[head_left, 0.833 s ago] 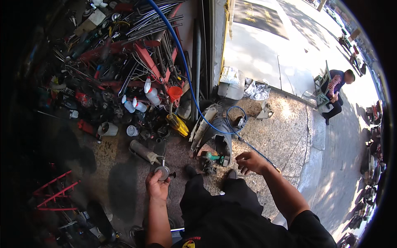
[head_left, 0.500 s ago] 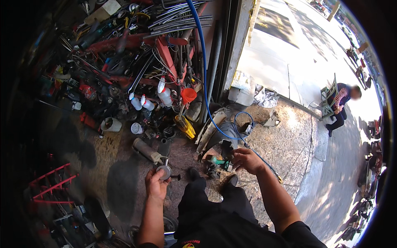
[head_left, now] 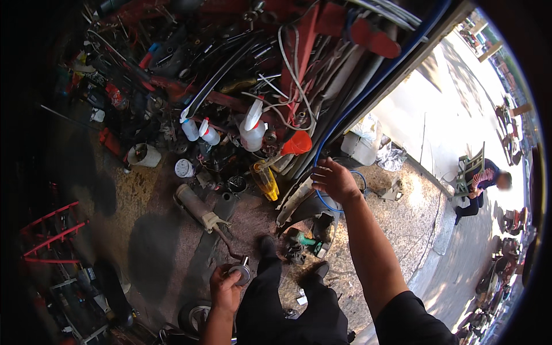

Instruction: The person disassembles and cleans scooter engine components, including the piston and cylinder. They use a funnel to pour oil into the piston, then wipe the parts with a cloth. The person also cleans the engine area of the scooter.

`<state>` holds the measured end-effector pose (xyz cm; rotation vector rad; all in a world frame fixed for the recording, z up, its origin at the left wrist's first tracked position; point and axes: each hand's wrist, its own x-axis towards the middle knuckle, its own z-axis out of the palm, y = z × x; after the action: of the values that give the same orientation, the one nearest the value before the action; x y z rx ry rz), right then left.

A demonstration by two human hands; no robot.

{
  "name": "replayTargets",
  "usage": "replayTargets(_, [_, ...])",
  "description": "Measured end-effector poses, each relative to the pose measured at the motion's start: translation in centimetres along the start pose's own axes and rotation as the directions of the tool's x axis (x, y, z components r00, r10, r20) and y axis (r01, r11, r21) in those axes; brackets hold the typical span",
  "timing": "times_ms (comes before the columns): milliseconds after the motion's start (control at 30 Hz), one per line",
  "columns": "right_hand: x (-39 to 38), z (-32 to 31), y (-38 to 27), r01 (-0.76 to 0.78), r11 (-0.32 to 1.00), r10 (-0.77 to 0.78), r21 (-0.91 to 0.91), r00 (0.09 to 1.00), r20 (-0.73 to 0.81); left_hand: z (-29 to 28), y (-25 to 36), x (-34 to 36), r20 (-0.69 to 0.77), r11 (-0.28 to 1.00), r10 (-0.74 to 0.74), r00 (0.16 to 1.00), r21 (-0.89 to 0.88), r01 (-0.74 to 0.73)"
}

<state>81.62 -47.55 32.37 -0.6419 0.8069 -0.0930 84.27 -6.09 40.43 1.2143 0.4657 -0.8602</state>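
Left hand (head_left: 226,287): grip closed, thumb and fingers pinching a round metal part (head_left: 241,274) by its edge; lower centre of the frame.
Round metal part: disc-shaped, grey, with a short bright metal stub on its upper side; held clear of the floor.
Right hand (head_left: 335,181): grip spread, fingers apart and slightly bent, palm down; just right of centre, overlapping a blue hose (head_left: 319,152). Contact with the hose cannot be told.
Dark curved panel (head_left: 301,214): on the floor, below the right hand in the frame.
Green power tool (head_left: 306,241): on the floor between the panel and the feet.
Metal canister (head_left: 194,202): lying tilted, left of centre, a bent pipe running from it toward the left hand.
Yellow container (head_left: 265,181): centre, leaning, below an orange funnel (head_left: 296,143).
Spray bottles: three, upper centre; the largest (head_left: 252,137) and the middle one (head_left: 210,135) have red collars, the leftmost (head_left: 189,130) a bluish body.
White tub (head_left: 184,168): dark markings on the top, too small to read.
Pale bucket (head_left: 144,155): on its side or tilted, left of the tub.
Red frame (head_left: 50,234): lower left.
Seated person (head_left: 486,178): far right, on a green chair (head_left: 463,183).
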Motion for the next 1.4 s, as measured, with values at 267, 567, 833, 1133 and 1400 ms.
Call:
replayTargets(267, [9.9, -0.1, -0.9, -0.031, 0.996, 0.017, 0.085, 0.986, 0.165, -2.9, 0.3, 3.5, -0.087, 0.997, -0.035, 0.996, -0.076, 0.028])
replayTargets(567, [10.4, -0.7, 0.1, -0.005, 0.968, -0.052, 0.251, 0.974, 0.219, -3.6, 0.4, 4.3, -0.094, 0.988, -0.105, 0.990, -0.126, 0.093])
replayTargets(833, [10.0, -1.8, 1.3, -0.009, 0.950, -0.055, 0.312, 0.979, 0.197, -3.4, 0.4, 4.5, -0.084, 0.987, -0.097, 0.992, -0.138, 0.084])
replayTargets(1133, [8.8, -1.4, 1.8, -0.024, 0.970, -0.053, 0.243, 0.951, 0.304, -3.6, 0.0, 4.6, -0.075, 0.989, -0.114, 0.991, -0.102, 0.106])
replayTargets(1400, [7.9, -0.5, 2.0, 0.048, 0.976, -0.118, 0.210, 0.935, 0.334, -2.0, 1.0, 6.6, 0.104, 0.993, -0.092, 0.990, -0.060, 0.099])
